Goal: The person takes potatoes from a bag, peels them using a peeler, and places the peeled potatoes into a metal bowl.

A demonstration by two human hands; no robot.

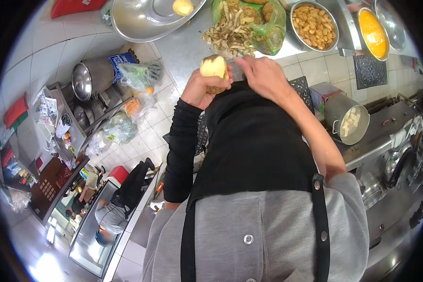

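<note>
My left hand (199, 90) is wrapped round a partly peeled potato (214, 67), pale yellow on top with brown skin at its edges. Close by on the right, my right hand (267, 79) has its fingers curled; whatever it may hold is hidden. Beyond both hands, a heap of potato peelings (228, 35) lies on the metal table (181, 58). A green plastic bag (272, 35) with unpeeled potatoes lies against the heap. At the upper left, a peeled potato (183, 7) sits in a large metal bowl (127, 28).
A metal pot of brownish-yellow pieces (314, 26) and a container of orange liquid (373, 33) stand at the upper right. On the right, a pot (336, 110) with pale chunks stands at the stove. Plastic bags (120, 127) lie left; another person (115, 211) is farther off.
</note>
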